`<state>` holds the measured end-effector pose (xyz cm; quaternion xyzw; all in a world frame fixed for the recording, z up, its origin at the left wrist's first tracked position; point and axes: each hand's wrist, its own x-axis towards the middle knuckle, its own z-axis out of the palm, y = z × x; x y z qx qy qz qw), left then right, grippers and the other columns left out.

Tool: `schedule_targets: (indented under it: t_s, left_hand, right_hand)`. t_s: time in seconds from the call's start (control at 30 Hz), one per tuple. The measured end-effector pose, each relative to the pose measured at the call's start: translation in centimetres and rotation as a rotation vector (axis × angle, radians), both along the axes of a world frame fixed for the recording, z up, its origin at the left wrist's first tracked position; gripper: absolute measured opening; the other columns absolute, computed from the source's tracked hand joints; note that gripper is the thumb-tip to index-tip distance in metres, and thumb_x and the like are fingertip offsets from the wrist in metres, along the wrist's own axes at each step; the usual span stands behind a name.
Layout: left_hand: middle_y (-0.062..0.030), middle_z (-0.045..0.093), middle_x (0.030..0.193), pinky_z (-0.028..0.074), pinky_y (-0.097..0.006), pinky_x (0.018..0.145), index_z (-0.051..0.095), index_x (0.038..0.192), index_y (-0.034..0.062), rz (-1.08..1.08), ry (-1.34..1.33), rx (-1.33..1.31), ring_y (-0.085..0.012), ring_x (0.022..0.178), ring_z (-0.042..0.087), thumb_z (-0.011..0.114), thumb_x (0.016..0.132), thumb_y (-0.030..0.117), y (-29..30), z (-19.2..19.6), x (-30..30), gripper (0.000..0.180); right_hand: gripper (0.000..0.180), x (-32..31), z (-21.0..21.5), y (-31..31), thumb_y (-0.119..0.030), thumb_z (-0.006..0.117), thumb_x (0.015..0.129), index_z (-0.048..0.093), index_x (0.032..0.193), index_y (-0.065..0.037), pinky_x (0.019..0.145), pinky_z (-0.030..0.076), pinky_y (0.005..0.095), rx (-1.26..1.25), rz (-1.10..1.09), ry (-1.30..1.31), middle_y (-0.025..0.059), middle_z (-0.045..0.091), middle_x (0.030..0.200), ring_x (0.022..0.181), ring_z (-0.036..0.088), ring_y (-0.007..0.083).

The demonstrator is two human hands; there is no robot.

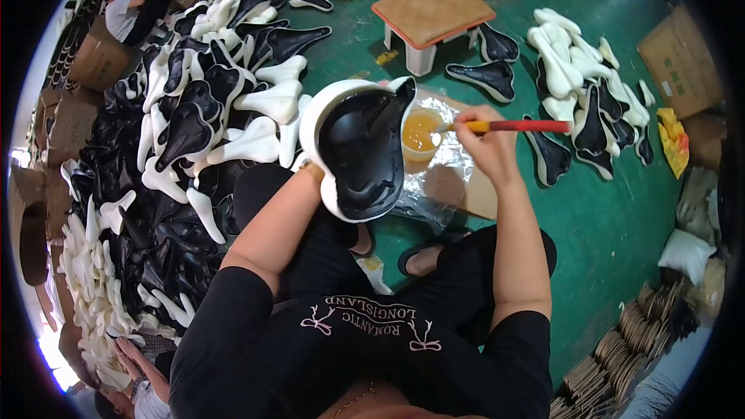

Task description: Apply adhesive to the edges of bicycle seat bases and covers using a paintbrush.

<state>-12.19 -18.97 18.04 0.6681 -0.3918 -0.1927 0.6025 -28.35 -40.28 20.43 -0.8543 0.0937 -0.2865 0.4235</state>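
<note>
A bicycle saddle [361,147] with a white padded outside and a black hollow underside is tilted up in front of me. My left hand [309,164] supports it from its left side, most of the fingers hidden behind it. In my right hand [487,151] a brush [531,126] with a red and yellow handle is pinched. Its tip is over a translucent tub [417,157] of amber liquid, just right of the saddle; whether it touches the liquid I cannot tell. Under the tub is a cardboard box [477,198] partly covered with clear plastic film [427,206].
White and black saddle parts [186,136] heap up on my left; a smaller pile [563,62] lies far right. A low stool [433,12] with a tan top stands ahead. Cartons [683,58] and stacked cardboard [621,349] line the right. Other people [132,15] sit at the left.
</note>
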Motion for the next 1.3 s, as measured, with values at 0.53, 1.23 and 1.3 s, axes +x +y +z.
schedule_targets:
  t_s: [0.53, 1.23, 1.3]
  left_hand:
    - [-0.0097, 0.051, 0.126, 0.036, -0.032, 0.104, 0.051, 0.124, 0.0058, -0.228, -0.116, -0.251, -0.0235, 0.127, 0.043, 0.058, 0.088, 0.004, -0.7, 0.3, 0.8, 0.036]
    - [-0.0121, 0.046, 0.132, 0.03, -0.029, 0.106, 0.06, 0.099, 0.0099, 0.305, 0.518, -0.382, -0.0195, 0.123, 0.044, 0.06, 0.085, 0.006, -3.6, -1.6, 9.8, 0.015]
    - [-0.0103, 0.047, 0.132, 0.03, -0.029, 0.106, 0.059, 0.107, 0.0102, 0.377, 0.279, -0.474, -0.0185, 0.124, 0.044, 0.059, 0.086, 0.011, -4.1, -0.5, 7.0, 0.021]
  right_hand:
    - [0.006, -0.5, 3.8, 1.6, -0.003, 0.064, 0.083, 0.061, 0.087, 0.0, 0.066, 0.047, 0.021, 0.744, 0.131, -0.155, 0.0037, 0.061, 0.082, 0.071, 0.057, 0.0093]
    - [0.005, -1.9, 5.6, 5.9, -0.001, 0.067, 0.074, 0.064, 0.079, -0.001, 0.065, 0.048, 0.0273, 0.832, 0.469, -0.169, 0.0098, 0.063, 0.082, 0.074, 0.06, 0.017]
    - [0.005, -2.2, 5.5, 3.8, -0.001, 0.066, 0.076, 0.064, 0.081, -0.001, 0.067, 0.048, 0.0271, 0.206, 0.375, -0.12, 0.0105, 0.063, 0.084, 0.076, 0.059, 0.0166]
